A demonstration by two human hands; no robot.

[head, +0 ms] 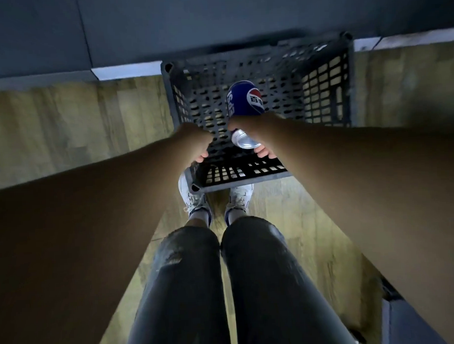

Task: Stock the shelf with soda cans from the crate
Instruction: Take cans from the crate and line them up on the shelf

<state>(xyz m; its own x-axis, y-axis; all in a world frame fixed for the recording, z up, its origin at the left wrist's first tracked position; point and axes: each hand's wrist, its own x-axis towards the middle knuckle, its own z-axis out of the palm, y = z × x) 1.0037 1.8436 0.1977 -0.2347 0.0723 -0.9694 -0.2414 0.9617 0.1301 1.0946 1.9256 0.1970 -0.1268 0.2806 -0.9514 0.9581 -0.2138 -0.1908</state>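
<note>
Fingers [262, 152] of right hand [255, 134] wrap soda can [244, 101]

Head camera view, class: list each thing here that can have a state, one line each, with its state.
soda can: lifted over the crate, tilted, silver end toward the camera, gripped.
crate: upright on the floor, open top; no other cans visible inside.
right hand: closed around the soda can.
left hand: fingers curled, holding nothing visible, above the crate's near-left corner.
shoes: on the floor, toes at the crate's near wall.
</note>
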